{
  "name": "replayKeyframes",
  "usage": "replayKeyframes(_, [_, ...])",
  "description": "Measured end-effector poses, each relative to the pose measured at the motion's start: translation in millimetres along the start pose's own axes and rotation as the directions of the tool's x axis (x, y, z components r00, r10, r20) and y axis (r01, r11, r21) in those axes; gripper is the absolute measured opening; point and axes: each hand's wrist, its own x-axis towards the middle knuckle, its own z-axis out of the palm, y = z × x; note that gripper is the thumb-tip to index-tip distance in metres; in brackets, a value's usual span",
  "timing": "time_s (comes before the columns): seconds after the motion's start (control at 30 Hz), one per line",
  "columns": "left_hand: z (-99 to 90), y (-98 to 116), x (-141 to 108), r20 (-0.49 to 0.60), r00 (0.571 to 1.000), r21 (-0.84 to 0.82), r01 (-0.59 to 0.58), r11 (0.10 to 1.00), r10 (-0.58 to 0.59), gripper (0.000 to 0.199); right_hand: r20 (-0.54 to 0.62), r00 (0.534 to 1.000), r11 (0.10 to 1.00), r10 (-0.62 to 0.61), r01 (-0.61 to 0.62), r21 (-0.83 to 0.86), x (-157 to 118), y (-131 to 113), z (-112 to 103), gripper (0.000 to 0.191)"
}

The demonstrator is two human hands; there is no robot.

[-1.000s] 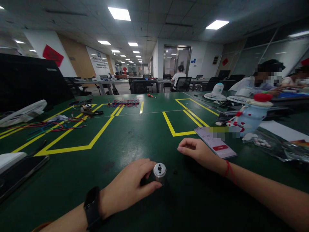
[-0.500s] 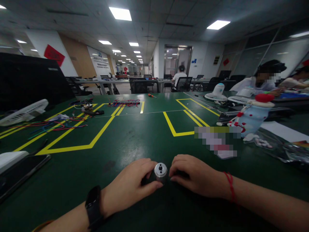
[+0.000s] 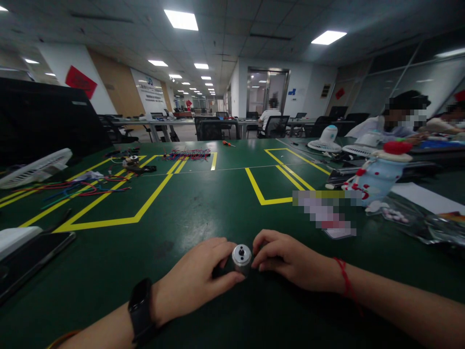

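Observation:
A small silver cylindrical motor (image 3: 241, 261) stands upright on the green table, its round end face up with a dark central shaft and two small holes. My left hand (image 3: 199, 271), wearing a black wristband, closes round its left side, thumb in front and fingers behind. Just right of the motor is my right hand (image 3: 290, 259), with a red string at the wrist. Its fingers are loosely bent and slightly apart, and nothing shows between them. Whether its fingertips touch the motor is hard to see.
Bundled wires (image 3: 189, 154) and an orange-handled screwdriver (image 3: 228, 144) lie farther back. At left are loose wires (image 3: 87, 186), a phone (image 3: 36, 261) and a monitor (image 3: 47, 121). A blue cup (image 3: 381, 177) and plastic bags (image 3: 432, 225) stand right; a person (image 3: 381, 123) sits beyond.
My right hand has shifted slightly up and left, closer to the motor, and its fingers have uncurled a little. My left hand and the motor are almost still.

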Motion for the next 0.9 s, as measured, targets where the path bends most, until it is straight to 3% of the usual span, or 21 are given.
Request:
replayKeyframes(0.1, [-0.2,1,0,-0.001,1.0,-0.005,-0.008,1.0,0.008,0.019,-0.022,1.0,0.996,0.005,-0.003,0.086,1,3,-10,0.018])
replayKeyframes(0.17, [-1.0,2,0,0.005,1.0,-0.012,-0.013,1.0,0.013,0.019,-0.114,0.992,0.992,0.059,-0.045,0.12,2,11,-19,0.02])
replayKeyframes(0.3, [-2.7,3,2,0.008,1.0,-0.014,-0.009,1.0,0.009,0.017,-0.372,0.902,0.975,0.219,-0.216,0.049,4,38,-34,0.029])
replayKeyframes(0.37, [-2.7,3,2,0.01,1.0,-0.017,-0.007,1.0,0.007,0.016,-0.409,0.876,0.962,0.255,-0.271,0.018,5,49,-37,0.033])
replayKeyframes(0.47, [-2.0,3,1,0.014,1.0,-0.017,-0.002,1.0,0.003,0.017,-0.374,0.897,0.966,0.234,-0.258,-0.014,6,54,-35,0.031])
replayKeyframes(0.73, [-1.0,2,0,0.007,1.0,-0.014,-0.01,1.0,0.01,0.017,-0.291,0.947,0.969,0.139,-0.19,-0.156,6,38,-31,0.022])
replayKeyframes(0.8, [-0.9,2,0,0.008,1.0,-0.015,-0.006,1.0,0.006,0.018,-0.235,0.969,0.972,0.08,-0.129,-0.198,5,30,-29,0.023])
replayKeyframes(0.9, [-0.8,2,0,0.009,1.0,-0.009,0.001,1.0,-0.001,0.019,-0.06,0.997,0.974,-0.055,0.04,-0.221,3,15,-22,0.039])
